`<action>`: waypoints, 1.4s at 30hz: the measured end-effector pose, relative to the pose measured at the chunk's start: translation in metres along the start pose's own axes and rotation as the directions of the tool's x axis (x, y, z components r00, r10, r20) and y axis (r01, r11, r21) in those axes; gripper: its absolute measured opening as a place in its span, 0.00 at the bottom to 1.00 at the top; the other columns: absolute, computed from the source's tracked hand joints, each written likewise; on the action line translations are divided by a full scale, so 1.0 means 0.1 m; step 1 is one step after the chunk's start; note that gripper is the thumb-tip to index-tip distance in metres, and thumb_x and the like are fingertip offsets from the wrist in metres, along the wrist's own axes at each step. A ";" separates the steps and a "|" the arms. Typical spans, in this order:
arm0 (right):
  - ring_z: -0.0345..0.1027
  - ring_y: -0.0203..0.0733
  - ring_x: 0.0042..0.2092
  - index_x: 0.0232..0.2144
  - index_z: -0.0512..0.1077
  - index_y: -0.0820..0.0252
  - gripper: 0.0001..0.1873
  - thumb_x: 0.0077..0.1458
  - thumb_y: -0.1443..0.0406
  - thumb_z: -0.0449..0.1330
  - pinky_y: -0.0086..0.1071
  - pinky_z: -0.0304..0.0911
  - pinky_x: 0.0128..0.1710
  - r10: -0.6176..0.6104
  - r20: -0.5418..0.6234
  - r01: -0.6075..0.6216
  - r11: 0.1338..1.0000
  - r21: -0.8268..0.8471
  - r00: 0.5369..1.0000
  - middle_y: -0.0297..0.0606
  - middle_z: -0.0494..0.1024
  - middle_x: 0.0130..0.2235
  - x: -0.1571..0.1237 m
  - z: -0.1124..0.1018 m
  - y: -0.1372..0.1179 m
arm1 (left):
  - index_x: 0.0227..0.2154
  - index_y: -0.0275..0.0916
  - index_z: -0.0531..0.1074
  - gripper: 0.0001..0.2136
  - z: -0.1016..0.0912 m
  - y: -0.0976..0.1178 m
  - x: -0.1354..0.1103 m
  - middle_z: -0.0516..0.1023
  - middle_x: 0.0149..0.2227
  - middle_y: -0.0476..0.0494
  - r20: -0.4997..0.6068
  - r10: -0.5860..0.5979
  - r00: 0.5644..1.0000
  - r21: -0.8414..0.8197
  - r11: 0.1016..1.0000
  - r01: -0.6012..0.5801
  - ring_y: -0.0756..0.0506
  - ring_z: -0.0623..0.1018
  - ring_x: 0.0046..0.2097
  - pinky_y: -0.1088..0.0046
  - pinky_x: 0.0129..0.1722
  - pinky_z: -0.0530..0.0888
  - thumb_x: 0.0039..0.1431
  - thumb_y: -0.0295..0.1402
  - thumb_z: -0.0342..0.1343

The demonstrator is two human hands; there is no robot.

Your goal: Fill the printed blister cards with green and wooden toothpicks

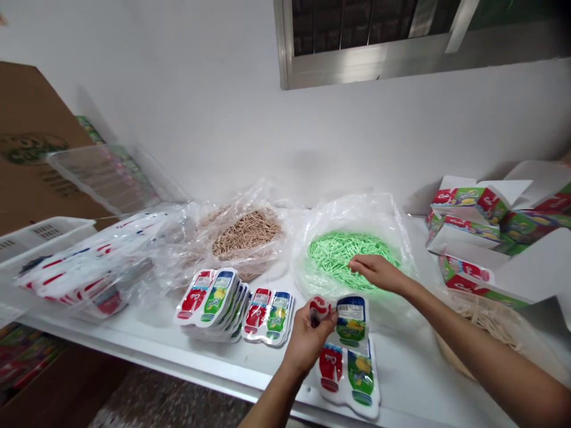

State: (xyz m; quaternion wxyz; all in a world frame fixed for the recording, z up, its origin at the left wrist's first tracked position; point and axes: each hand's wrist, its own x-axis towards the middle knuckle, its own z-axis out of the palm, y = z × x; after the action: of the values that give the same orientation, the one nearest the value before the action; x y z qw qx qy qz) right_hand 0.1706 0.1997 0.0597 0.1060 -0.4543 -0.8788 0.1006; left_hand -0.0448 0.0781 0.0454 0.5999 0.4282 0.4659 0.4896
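My left hand [308,340] is closed on a printed plastic pack [349,321] with a red and a green bottle shape, held just above the white table [250,362]. Under it lies another such pack [350,374] near the table's front edge. My right hand [377,271] reaches into a clear bag of green sticks [336,252], fingers bent down onto the pile; what they grip is hidden.
Two stacks of the same packs [218,300] [270,315] lie to the left. Behind them is a bag of brown sticks [245,233]. More packs in clear wrapping [84,267] lie far left. Printed cartons [486,229] stand at right. A cardboard box [27,148] is at the left wall.
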 end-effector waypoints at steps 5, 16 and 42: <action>0.66 0.48 0.43 0.33 0.73 0.63 0.10 0.57 0.72 0.52 0.34 0.57 0.40 -0.093 0.036 0.099 0.967 -0.235 0.995 0.48 0.76 0.38 0.84 0.33 0.36 | 0.28 0.32 0.73 0.18 -0.12 -0.12 0.05 0.71 0.22 0.48 -0.059 -0.112 0.992 0.008 0.994 0.113 0.50 0.70 0.24 0.75 0.25 0.68 0.46 0.45 0.63; 0.61 0.51 0.53 0.41 0.72 0.64 0.13 0.56 0.74 0.52 0.47 0.44 0.57 -0.204 0.069 0.213 0.866 -0.453 0.976 0.49 0.73 0.47 1.26 0.77 0.46 | 0.24 0.34 0.73 0.19 -0.26 -0.02 0.22 0.70 0.19 0.49 -0.134 -0.119 0.984 -0.035 0.993 0.116 0.51 0.68 0.22 0.76 0.23 0.67 0.42 0.47 0.65; 0.66 0.50 0.45 0.33 0.68 0.61 0.06 0.54 0.70 0.51 0.48 0.40 0.59 0.013 -0.106 -0.013 1.000 -0.008 0.994 0.46 0.76 0.36 0.33 0.20 0.59 | 0.23 0.38 0.72 0.03 0.67 0.07 2.02 0.70 0.26 0.48 -0.133 0.520 0.844 0.383 0.812 -0.440 0.46 0.69 0.32 0.72 0.35 0.65 0.49 0.27 0.55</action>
State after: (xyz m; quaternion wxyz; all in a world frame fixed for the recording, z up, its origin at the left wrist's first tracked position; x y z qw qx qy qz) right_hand 0.1924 0.2585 0.0277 0.1497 -0.4651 -0.8694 0.0735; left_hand 0.0368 0.2749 0.0372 0.3147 0.5685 0.4854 0.5849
